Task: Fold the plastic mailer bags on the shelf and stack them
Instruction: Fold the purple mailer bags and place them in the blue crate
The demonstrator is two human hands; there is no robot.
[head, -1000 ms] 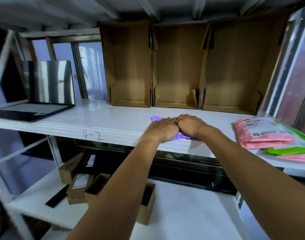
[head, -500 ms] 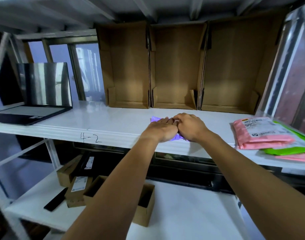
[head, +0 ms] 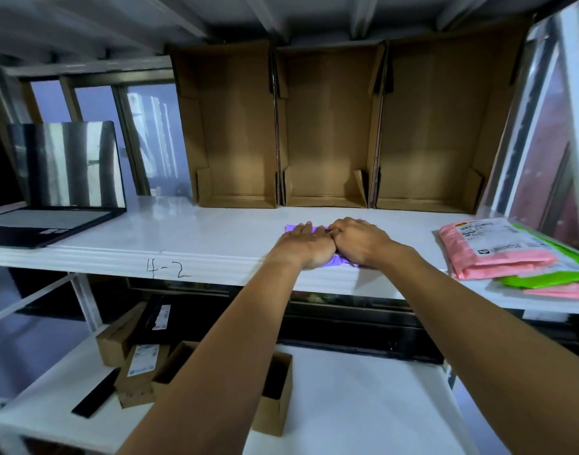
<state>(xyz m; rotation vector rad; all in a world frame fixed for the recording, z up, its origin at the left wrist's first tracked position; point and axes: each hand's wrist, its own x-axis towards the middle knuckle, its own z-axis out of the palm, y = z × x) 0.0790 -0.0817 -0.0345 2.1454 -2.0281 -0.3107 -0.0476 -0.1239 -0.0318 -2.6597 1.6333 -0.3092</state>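
Left grip: fingers straight and together, palm down, pressing flat on the purple mailer.
Right grip: touching the left one side by side, knuckles raised and fingers bent down onto the bag. Whether they pinch a fold or only press cannot be told.
Purple mailer: lies near the front edge of the shelf, almost wholly under the two hands. Only a far corner and a strip by the wrists show.
Reason for the hold: slick plastic springs open, so both palms on it likely flatten a crease and push out trapped air.
Reason for the spot: the front of the shelf is in easy reach at arm's length, and its hard, flat top gives something to press against.
Stack: pink folded bag on top of a green bag, with more pink beneath, well apart to the right. This looks like the pile the purple one is meant to join.
Behind: three cardboard boxes stand open-faced at the back, and a laptop sits at the far left. Neither is touched.
Stage, as judged: one bag mid-fold, several already done.
Next move calls for: holding the crease down while lifting, or the fold may pop open.
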